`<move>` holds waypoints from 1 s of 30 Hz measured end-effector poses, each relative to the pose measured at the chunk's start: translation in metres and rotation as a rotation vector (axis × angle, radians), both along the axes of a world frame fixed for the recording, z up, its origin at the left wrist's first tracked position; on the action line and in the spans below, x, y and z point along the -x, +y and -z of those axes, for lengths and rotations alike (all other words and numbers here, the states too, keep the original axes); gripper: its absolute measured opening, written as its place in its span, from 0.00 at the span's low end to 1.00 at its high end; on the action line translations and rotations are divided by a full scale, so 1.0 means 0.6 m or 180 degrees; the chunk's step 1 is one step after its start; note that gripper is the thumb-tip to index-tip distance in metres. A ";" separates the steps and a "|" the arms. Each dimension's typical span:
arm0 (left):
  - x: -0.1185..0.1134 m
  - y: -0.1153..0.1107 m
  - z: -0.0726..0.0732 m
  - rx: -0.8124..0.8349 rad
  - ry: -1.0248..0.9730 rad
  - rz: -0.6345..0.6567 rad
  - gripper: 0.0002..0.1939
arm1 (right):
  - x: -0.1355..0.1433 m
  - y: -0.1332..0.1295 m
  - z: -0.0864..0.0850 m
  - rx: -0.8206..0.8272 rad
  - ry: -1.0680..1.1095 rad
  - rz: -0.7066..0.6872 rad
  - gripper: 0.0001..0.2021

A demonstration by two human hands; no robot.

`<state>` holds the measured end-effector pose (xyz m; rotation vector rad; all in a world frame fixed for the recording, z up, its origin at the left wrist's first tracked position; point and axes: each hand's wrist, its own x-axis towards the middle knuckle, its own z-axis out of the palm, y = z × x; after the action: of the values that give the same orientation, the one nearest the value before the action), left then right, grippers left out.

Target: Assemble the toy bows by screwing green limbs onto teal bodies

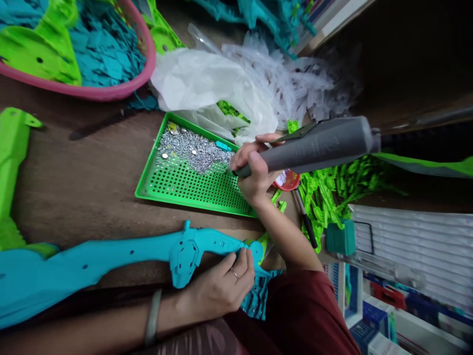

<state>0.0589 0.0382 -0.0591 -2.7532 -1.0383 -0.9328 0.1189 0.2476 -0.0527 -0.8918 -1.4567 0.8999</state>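
Observation:
A long turquoise plastic part (129, 251) stretches from the left edge towards the middle, with its narrow end at the right. My left hand (225, 283), wearing a ring, is closed with its fingertips pinching that narrow end. In my right hand (254, 167) is a grey electric screwdriver (318, 145), held over the right side of a green perforated tray (195, 190). Its front end points left and down; the bit is hidden by my fingers. Many small silver screws (192, 148) lie heaped in the tray's far half, with a few round metal discs.
A pink basket (148, 49) of turquoise pieces stands at far left. Behind the tray lie a white plastic bag (207, 79) and clear plastic pieces (273, 74). Green parts (332, 185), a small red basket (290, 181) and a black-handled tool (308, 227) are at right.

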 end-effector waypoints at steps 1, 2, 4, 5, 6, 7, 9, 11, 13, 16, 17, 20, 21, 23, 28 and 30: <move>0.002 -0.001 -0.001 -0.0032 0.0013 0.0000 0.19 | 0.001 0.001 0.001 0.0007 0.0010 0.0043 0.21; 0.003 -0.002 -0.001 -0.0057 0.0023 -0.0005 0.19 | 0.002 0.002 0.001 -0.0015 0.0060 0.0050 0.21; 0.006 -0.004 0.001 -0.0115 0.0025 -0.0020 0.19 | 0.005 0.003 0.002 -0.0100 0.0208 -0.0006 0.20; 0.007 -0.005 0.003 -0.0135 0.0035 -0.0035 0.19 | 0.007 0.003 0.002 -0.0116 0.0256 -0.0033 0.20; 0.008 -0.006 0.005 -0.0142 0.0048 -0.0051 0.18 | 0.008 0.003 0.001 -0.0111 0.0278 -0.0038 0.20; 0.008 -0.007 0.007 -0.0138 0.0060 -0.0068 0.18 | 0.009 0.002 0.001 -0.0091 0.0290 -0.0022 0.20; 0.007 -0.008 0.010 -0.0105 0.0084 -0.0085 0.17 | 0.010 -0.001 0.002 -0.0049 0.0350 0.0056 0.20; 0.005 -0.008 0.013 -0.0084 0.0087 -0.0056 0.16 | 0.012 -0.003 0.005 -0.0024 0.0426 0.0148 0.20; 0.003 -0.009 0.016 -0.0118 0.0069 -0.0021 0.17 | 0.015 0.000 0.009 0.0032 0.0380 0.0241 0.21; 0.002 -0.010 0.020 -0.0266 0.0046 -0.0030 0.19 | 0.018 0.005 0.003 0.0116 0.0188 0.0279 0.22; 0.002 -0.011 0.021 -0.0331 0.0041 -0.0043 0.19 | 0.017 0.003 -0.005 0.0106 0.0199 0.0252 0.22; 0.004 -0.012 0.021 -0.0464 0.0030 -0.0091 0.19 | 0.007 -0.031 -0.046 -0.0012 0.0501 0.0179 0.18; 0.004 -0.012 0.021 -0.0471 0.0026 -0.0093 0.19 | 0.001 -0.053 -0.061 -0.0026 0.0575 0.0114 0.16; 0.005 -0.013 0.020 -0.0432 -0.0052 -0.0069 0.18 | -0.013 -0.105 -0.086 0.0002 0.0558 -0.0222 0.14; 0.003 -0.017 0.026 -0.0275 -0.0395 0.0025 0.14 | -0.042 -0.214 -0.098 0.0074 0.0339 -0.0957 0.20; 0.002 -0.021 0.032 -0.0184 -0.0478 0.0057 0.14 | -0.053 -0.232 -0.102 0.0120 0.0291 -0.0858 0.20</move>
<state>0.0575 0.0259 -0.0782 -2.6848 -0.9913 -1.1688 0.1510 0.1085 0.0083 -0.6812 -1.5066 1.1557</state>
